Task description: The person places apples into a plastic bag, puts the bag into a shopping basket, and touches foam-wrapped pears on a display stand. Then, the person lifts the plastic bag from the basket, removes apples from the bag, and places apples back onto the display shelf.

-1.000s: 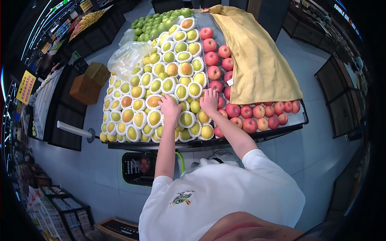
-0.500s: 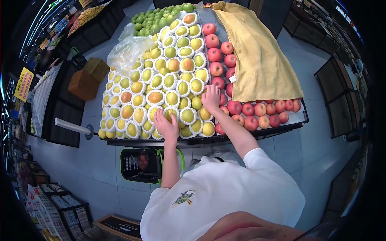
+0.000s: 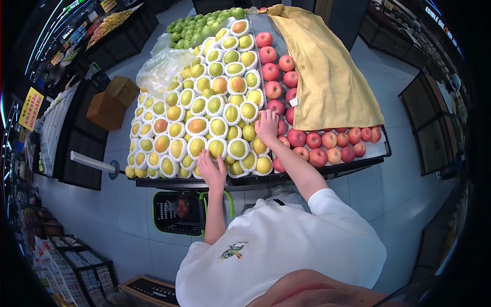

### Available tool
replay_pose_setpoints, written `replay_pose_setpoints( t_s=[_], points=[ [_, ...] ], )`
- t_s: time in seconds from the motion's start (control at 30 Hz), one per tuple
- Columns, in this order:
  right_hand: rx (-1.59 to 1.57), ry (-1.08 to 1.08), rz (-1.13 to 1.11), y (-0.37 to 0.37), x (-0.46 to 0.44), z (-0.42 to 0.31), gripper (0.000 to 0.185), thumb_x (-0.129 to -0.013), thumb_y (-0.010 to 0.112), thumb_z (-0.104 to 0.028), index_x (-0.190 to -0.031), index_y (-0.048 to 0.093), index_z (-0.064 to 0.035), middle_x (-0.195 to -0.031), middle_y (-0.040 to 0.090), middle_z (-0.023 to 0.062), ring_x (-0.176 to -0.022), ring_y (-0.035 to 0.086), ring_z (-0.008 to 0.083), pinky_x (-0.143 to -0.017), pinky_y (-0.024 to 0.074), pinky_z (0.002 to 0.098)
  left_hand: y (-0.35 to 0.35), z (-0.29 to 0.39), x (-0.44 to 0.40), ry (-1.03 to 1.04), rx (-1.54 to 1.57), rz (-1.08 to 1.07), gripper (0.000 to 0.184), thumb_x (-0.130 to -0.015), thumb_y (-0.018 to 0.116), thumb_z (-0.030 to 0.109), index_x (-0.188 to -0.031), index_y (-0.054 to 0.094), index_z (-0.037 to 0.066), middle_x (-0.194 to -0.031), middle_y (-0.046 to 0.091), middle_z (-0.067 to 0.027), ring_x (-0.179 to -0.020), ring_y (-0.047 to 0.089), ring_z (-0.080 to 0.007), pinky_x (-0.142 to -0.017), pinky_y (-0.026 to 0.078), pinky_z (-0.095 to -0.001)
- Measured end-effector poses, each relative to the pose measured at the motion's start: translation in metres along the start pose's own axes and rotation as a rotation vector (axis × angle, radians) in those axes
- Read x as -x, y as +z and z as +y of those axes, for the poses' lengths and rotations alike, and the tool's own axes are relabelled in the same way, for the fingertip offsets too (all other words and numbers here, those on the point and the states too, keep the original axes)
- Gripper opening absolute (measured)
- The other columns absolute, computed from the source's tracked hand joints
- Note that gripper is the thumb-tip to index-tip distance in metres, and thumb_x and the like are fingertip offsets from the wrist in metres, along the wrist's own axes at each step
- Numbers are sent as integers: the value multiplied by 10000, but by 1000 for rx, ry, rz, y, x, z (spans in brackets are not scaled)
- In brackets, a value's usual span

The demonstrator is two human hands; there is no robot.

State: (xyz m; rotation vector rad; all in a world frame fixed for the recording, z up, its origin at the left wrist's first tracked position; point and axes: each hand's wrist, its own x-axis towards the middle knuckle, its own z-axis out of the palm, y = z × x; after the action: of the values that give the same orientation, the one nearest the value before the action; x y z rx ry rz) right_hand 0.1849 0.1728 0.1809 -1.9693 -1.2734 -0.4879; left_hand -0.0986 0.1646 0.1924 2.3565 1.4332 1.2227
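Yellow-green pears (image 3: 198, 126) in white foam nets fill the left part of a fruit stand, in several rows. My left hand (image 3: 211, 170) lies over the pears near the front edge, fingers apart, with nothing held in view. At the divider between pears and red apples (image 3: 296, 137), my right hand (image 3: 267, 126) rests with its fingers bent over the fruit; whether it grips anything is hidden. A yellow cloth (image 3: 332, 82) covers much of the apples.
Green apples (image 3: 197, 31) and a clear plastic bag (image 3: 162, 72) are at the back left. Below the stand, a black basket with a green rim (image 3: 179, 212) holds a bagged item. A white roll (image 3: 93, 162) sticks out at left.
My left hand has moved back toward the front edge, uncovering netted pears, and its fingers have spread. My right hand stays about where it was.
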Motion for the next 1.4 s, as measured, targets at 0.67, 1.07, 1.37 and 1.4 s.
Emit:
replay_pose_setpoints(
  t_s=[0.67, 1.07, 1.37, 1.4],
  points=[
    [-87, 5, 66, 5, 0, 6, 264, -788, 618, -118, -1049, 596, -90, -1039, 562, 115, -1039, 538, 342, -928, 430, 477, -8, -5, 6, -6, 71, -84, 582, -958, 680, 255, -1415, 469, -39, -1482, 474, -247, -1414, 392, -434, -1178, 290, -550],
    [-182, -82, -438, -23, -52, -40, 759, -741, 779, -335, -1447, 523, -226, -1494, 395, 200, -1410, 361, 398, -1166, 285, 541, -21, 17, -49, 134, -51, -440, 919, -654, 806, 93, -1502, 452, 97, -1569, 391, -198, -1423, 389, -391, -1177, 343, -501],
    [-190, -75, -429, 1, -38, -24, 679, -809, 734, -274, -1448, 504, -263, -1532, 375, 184, -1448, 336, 377, -1169, 305, 557, -20, 7, -69, 139, -168, -628, 938, -640, 836, 96, -1498, 499, 267, -1554, 437, -146, -1345, 471, -380, -1094, 447, -479],
    [-220, -88, -402, 2, -37, -22, 668, -815, 731, -267, -1445, 507, -265, -1526, 376, 165, -1443, 343, 375, -1161, 322, 554, -22, 8, -69, 188, -192, -599, 937, -617, 810, 47, -1478, 514, 266, -1528, 460, -156, -1323, 485, -375, -1030, 469, -489]
  ],
)
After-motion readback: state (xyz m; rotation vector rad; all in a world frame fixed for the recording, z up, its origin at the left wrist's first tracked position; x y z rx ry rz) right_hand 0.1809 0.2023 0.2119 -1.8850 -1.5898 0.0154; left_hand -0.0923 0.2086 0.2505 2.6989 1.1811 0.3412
